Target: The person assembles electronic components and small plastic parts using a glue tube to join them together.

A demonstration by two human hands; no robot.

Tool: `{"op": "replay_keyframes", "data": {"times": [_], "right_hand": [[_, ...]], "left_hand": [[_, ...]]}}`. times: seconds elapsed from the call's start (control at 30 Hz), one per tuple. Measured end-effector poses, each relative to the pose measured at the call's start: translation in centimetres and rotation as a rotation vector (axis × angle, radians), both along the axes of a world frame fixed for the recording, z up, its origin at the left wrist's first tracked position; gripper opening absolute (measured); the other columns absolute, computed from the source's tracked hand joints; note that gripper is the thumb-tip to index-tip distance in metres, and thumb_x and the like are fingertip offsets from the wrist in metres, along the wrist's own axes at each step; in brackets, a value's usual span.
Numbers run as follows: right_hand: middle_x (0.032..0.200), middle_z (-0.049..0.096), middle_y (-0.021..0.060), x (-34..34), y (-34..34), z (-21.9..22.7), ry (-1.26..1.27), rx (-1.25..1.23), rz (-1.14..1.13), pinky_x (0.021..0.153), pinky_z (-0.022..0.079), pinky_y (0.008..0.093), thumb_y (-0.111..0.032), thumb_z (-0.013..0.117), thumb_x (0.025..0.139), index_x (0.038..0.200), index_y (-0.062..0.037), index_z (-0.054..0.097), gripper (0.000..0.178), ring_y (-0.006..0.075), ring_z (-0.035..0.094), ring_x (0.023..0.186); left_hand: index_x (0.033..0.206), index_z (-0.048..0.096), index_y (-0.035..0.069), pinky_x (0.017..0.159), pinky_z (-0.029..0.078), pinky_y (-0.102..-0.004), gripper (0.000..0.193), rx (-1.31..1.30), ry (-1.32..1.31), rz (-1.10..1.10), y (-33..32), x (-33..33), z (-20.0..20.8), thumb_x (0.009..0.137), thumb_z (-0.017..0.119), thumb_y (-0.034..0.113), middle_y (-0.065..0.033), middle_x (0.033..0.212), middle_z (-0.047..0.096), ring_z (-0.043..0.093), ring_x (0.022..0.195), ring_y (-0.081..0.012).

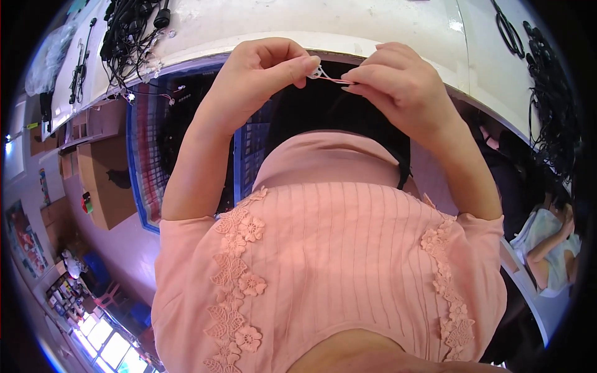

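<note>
My left hand [266, 69] pinches a small white part [316, 71] between thumb and forefinger, just off the near edge of the white table [249, 23]. A pair of thin wires [334, 79], one reddish and one pale, runs from that part to the right. The far end of these wires is pinched in the fingertips of my right hand [403, 79]. The wires look lightly stretched between both hands, above my lap. The white part is mostly covered by my left fingers, so its exact kind does not show.
Bundled black cables [127, 37] lie on the table at the left, and more black cables [547, 105] hang over its right edge. Below the left side stands a blue crate [138, 180] beside a cardboard box [107, 186]. Another person [547, 248] is at the far right.
</note>
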State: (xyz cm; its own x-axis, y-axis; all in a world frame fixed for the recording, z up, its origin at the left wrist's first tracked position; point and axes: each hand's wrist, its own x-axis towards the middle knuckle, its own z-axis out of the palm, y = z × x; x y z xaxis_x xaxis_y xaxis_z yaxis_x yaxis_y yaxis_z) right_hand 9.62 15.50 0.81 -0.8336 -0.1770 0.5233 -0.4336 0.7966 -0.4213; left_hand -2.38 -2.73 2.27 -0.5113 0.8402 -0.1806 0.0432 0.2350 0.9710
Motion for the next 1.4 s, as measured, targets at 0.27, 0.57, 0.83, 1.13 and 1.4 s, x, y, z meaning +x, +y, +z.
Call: {"op": "replay_keyframes", "data": {"times": [0.27, 0.57, 0.83, 1.13, 1.4], "right_hand": [[0.058, 0.052, 0.0034, 0.1, -0.3, 1.3, -0.541, -0.645, 0.019, 0.052, 0.037, 0.0225, -0.015, 0.057, 0.079, 0.079, 0.0027, 0.059, 0.017, 0.0082, 0.046, 0.055], [0.057, 0.050, 0.0019, 0.1, 0.0, 1.3, -0.542, -0.538, 0.031, 0.049, 0.035, 0.0213, -0.013, 0.055, 0.079, 0.075, 0.0024, 0.058, 0.016, 0.0057, 0.044, 0.054], [0.071, 0.057, 0.0013, -0.1, 0.1, 1.8, -0.718, -0.801, 0.077, 0.061, 0.041, 0.0183, -0.014, 0.055, 0.082, 0.080, 0.0024, 0.059, 0.018, 0.0064, 0.051, 0.065], [0.080, 0.061, 0.0056, 0.7, -1.4, -0.5, -0.237, -0.784, -0.030, 0.070, 0.045, 0.0218, -0.008, 0.058, 0.081, 0.088, 0.0012, 0.058, 0.012, 0.0103, 0.058, 0.077], [0.079, 0.060, 0.0037, 0.6, -0.3, -0.2, -0.389, -0.878, 0.118, 0.066, 0.046, 0.0196, -0.005, 0.056, 0.082, 0.089, 0.0006, 0.058, 0.009, 0.0081, 0.056, 0.073]], "left_hand": [[0.085, 0.061, 0.002, 0.057, 0.033, -0.0152, 0.016, 0.156, -0.114, 0.074, 0.6, 1.7, -1.2, 0.081, 0.059, 0.017, -0.0003, 0.072, 0.058, 0.050, 0.066, -0.0032], [0.084, 0.061, 0.000, 0.061, 0.038, -0.0175, 0.015, 0.110, -0.077, 0.000, 0.2, 1.5, -1.1, 0.080, 0.061, 0.014, -0.0014, 0.073, 0.058, 0.051, 0.069, -0.0052], [0.085, 0.058, 0.001, 0.060, 0.035, -0.0177, 0.013, 0.212, -0.295, -0.028, 0.5, 1.7, -1.8, 0.080, 0.060, 0.014, 0.0001, 0.074, 0.055, 0.046, 0.066, -0.0045], [0.085, 0.058, 0.004, 0.055, 0.033, -0.0192, 0.011, 0.403, -0.607, 0.220, 1.5, 3.1, -2.6, 0.083, 0.056, 0.014, -0.0001, 0.071, 0.053, 0.040, 0.060, -0.0048], [0.082, 0.061, 0.003, 0.058, 0.035, -0.0171, 0.014, 0.234, -0.314, 0.017, 1.1, 2.1, -0.8, 0.078, 0.063, 0.016, -0.0010, 0.074, 0.058, 0.046, 0.064, -0.0038]]}}
